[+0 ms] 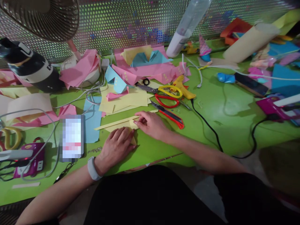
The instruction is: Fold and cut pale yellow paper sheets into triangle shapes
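Folded yellow paper (116,125) lies on the green table between my hands, with a narrow strip folded along its far edge. My left hand (118,144) rests palm down on the near part, fingers laid flat and covering some of it. At the right end, my right hand (151,125) pinches the paper between thumb and fingers near a small folded flap (132,123). Just beyond my right hand is a red box cutter (172,117). Behind it are scissors with yellow handles (171,91), red-handled scissors (167,101) and a yellow glue gun (184,89).
Pink, blue and yellow paper pieces (150,70) lie at the back. A phone (72,137), a purple power strip (31,161), a dark bottle (35,67) and a fan (47,18) stand or lie left. A clear bottle (187,28) leans behind; cables cross the right side.
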### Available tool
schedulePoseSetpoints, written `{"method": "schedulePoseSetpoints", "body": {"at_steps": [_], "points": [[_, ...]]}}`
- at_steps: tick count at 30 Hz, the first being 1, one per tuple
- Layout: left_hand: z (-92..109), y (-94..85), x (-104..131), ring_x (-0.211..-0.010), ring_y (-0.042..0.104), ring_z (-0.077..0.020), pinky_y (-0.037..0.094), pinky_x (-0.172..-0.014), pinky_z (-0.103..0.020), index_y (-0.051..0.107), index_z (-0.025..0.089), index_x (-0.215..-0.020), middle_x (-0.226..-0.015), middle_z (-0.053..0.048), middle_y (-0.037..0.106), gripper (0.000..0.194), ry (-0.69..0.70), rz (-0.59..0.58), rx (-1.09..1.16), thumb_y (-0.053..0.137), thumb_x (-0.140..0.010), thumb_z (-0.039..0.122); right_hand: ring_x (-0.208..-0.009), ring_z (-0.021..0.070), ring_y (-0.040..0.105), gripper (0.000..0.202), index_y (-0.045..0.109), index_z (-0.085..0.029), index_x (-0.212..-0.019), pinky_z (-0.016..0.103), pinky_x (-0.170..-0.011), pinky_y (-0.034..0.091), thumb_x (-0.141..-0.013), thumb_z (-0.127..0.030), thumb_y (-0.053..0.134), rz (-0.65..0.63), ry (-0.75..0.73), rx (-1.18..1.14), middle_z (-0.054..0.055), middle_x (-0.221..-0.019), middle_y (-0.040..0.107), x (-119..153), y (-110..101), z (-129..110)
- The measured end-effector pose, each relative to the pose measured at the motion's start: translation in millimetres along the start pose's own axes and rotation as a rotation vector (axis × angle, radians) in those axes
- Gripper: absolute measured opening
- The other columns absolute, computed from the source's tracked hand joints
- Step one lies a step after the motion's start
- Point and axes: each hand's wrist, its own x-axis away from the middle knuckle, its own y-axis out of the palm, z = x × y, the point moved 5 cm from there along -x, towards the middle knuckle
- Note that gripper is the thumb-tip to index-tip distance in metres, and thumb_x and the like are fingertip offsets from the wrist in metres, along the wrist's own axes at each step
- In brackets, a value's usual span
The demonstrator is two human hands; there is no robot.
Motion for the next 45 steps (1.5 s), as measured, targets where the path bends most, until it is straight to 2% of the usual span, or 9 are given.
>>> {"method": "schedulePoseSetpoints", "body": {"at_steps": [6, 13, 27, 31, 38, 45], "points": [[0.5, 0.1, 0.1, -0.116, 0.064, -0.0291, 0.054, -0.098, -0.042, 0.06, 0.011, -0.129, -0.125, -0.016, 0.067, 0.045, -0.001, 0.004, 0.006, 0.063, -0.093, 0.038, -0.075, 0.0169, 0.065, 0.023, 0.064, -0.02, -0.113, 0.031, -0.071, 0.049, -0.09, -0.019, 0.066, -0.025, 0.013, -0.064, 0.001, -0.081, 0.072, -2.0, 5.0, 2.7], [-0.4, 1.2, 1.5, -0.119, 0.062, -0.0298, 0.054, -0.099, -0.044, 0.058, 0.014, -0.133, -0.128, -0.016, 0.065, 0.045, 0.0, -0.012, 0.037, 0.06, -0.095, 0.038, -0.078, 0.0172, 0.066, 0.022, 0.065, -0.02, -0.111, 0.032, -0.075, 0.048, -0.09, -0.016, 0.063, -0.035, -0.017, -0.044, 0.002, -0.084, 0.072, -2.2, 6.7, 3.4], [0.5, -0.4, 0.9, -0.116, 0.064, -0.0301, 0.055, -0.096, -0.043, 0.06, 0.011, -0.128, -0.125, -0.016, 0.067, 0.044, 0.019, 0.029, 0.007, 0.061, -0.094, 0.038, -0.078, 0.0183, 0.066, 0.024, 0.063, -0.02, -0.115, 0.034, -0.079, 0.048, -0.092, -0.019, 0.06, -0.033, -0.045, 0.011, 0.002, -0.082, 0.072, -4.1, 7.2, 2.5], [-0.2, -0.3, 0.6, -0.115, 0.064, -0.0296, 0.055, -0.096, -0.043, 0.059, 0.012, -0.129, -0.125, -0.015, 0.067, 0.044, 0.013, 0.021, 0.01, 0.06, -0.094, 0.039, -0.082, 0.0203, 0.067, 0.026, 0.063, -0.017, -0.118, 0.037, -0.081, 0.049, -0.092, -0.018, 0.059, -0.044, -0.03, 0.053, 0.005, -0.085, 0.073, -4.1, 7.2, 1.0], [-0.2, -0.3, 0.0, -0.115, 0.063, -0.0299, 0.055, -0.096, -0.043, 0.057, 0.009, -0.13, -0.125, -0.016, 0.066, 0.046, 0.011, 0.022, 0.023, 0.06, -0.095, 0.039, -0.084, 0.0197, 0.067, 0.028, 0.062, -0.017, -0.12, 0.036, -0.083, 0.048, -0.092, -0.017, 0.059, -0.046, 0.0, 0.09, 0.005, -0.089, 0.074, -4.3, 6.2, -2.2], [-0.7, 0.7, 0.1, -0.115, 0.063, -0.0298, 0.054, -0.097, -0.043, 0.059, 0.011, -0.128, -0.125, -0.016, 0.066, 0.044, 0.016, 0.024, 0.023, 0.06, -0.095, 0.039, -0.08, 0.0181, 0.066, 0.026, 0.062, -0.016, -0.118, 0.034, -0.081, 0.047, -0.092, -0.016, 0.059, -0.051, -0.024, 0.107, 0.003, -0.085, 0.073, -4.6, 5.8, -3.3]]}}
